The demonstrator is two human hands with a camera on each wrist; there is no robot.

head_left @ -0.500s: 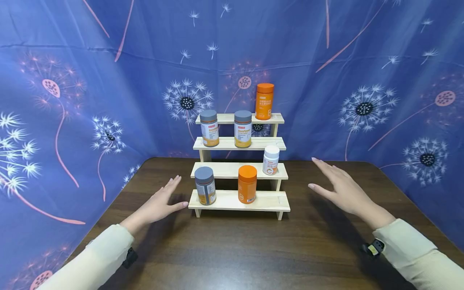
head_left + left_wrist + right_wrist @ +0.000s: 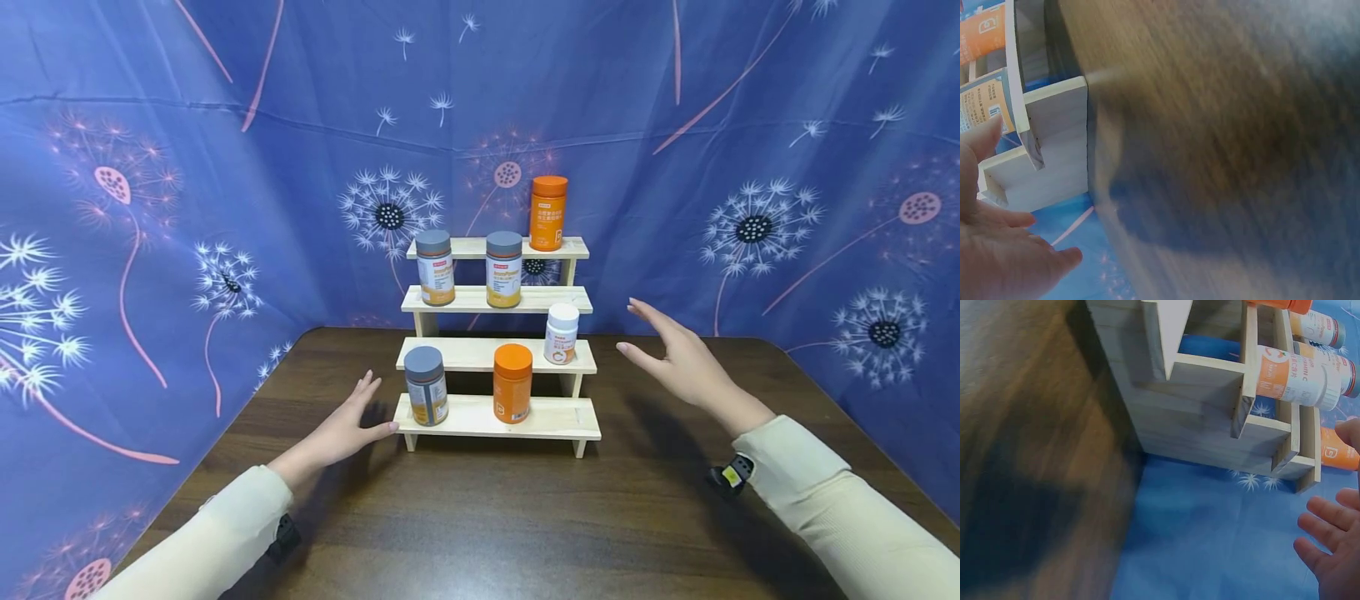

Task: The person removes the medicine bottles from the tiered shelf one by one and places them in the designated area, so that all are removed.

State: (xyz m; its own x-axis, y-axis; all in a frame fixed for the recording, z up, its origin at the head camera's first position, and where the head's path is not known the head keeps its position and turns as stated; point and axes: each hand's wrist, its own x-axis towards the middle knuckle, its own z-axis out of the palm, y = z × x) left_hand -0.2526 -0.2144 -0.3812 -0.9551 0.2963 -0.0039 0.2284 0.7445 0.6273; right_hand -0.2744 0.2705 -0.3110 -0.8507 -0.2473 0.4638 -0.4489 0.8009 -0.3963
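Beside the left end of the bottom step, my left hand (image 2: 337,433) is held with fingers extended and holds nothing. My right hand (image 2: 686,362) hovers right of the wooden stepped rack (image 2: 551,417), fingers spread and apart from it. On the bottom step stand a grey-lidded bottle (image 2: 426,387) and an orange bottle (image 2: 512,385). A white bottle (image 2: 561,335) is at the right of the second step. Two more grey-lidded bottles, one left (image 2: 435,268) and one middle (image 2: 503,271), stand on the third step. The top step bears a taller orange bottle (image 2: 548,214).
The rack stands on a dark brown wooden table (image 2: 480,517). Behind and at both sides hangs a blue cloth (image 2: 615,75) printed with dandelions. Black wrist devices, left (image 2: 283,537) and right (image 2: 731,475), sit at the sleeve cuffs.
My right hand has moved left and slightly up, nearer the rack. The left hand has shifted slightly right. All the bottles stay where they were on the steps.
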